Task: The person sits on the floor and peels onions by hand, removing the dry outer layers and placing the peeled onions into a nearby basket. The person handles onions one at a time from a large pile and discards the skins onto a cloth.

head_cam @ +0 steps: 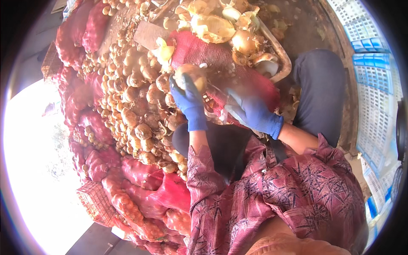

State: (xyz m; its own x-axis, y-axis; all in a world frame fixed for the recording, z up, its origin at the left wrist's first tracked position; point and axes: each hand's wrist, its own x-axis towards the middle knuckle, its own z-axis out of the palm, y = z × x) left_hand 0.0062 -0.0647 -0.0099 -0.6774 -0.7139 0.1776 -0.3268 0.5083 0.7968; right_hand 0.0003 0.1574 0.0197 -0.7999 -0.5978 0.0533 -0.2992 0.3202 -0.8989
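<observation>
My left hand [189, 98], in a blue knit glove, grips a large pale onion [195, 76] above a red mesh sack [207, 52]. To its right, my right hand [250, 110], in the same kind of glove, is blurred and has its fingers pointing towards the onion. Whether a thin tool sits in its fingers cannot be made out. Beneath the hands the red mesh lies over a tray with a worn rim [283, 63], which holds onion skins [212, 27] and another onion [244, 41].
A broad heap of loose onions [143, 131] spreads to the left. Filled red mesh sacks [127, 207] border it. A wire crate [95, 202] stands at the lower left. Blue and white plastic crates [373, 86] line the right. A flat board [150, 35] lies beyond the onions.
</observation>
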